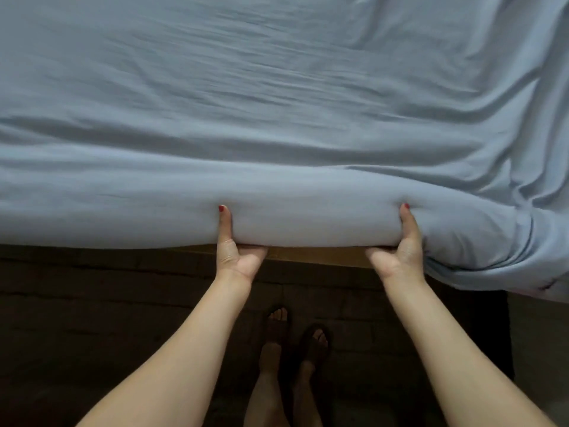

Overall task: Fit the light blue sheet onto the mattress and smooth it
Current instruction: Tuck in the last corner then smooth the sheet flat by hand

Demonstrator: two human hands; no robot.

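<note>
Both grips clench the near mattress edge through the light blue sheet (277,118): left hand (235,251) and right hand (398,251), thumbs on top, fingers curled underneath, likely lifting it so the hem tucks under. Wooden bed frame (317,255) shows between them. Sheet covers the mattress top, wrinkled; right corner (523,248) hangs bunched, apparently unfitted.

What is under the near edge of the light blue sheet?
A brown strip shows under the light blue sheet; both hands' fingers are tucked beneath, hidden. The mattress itself is covered.
</note>
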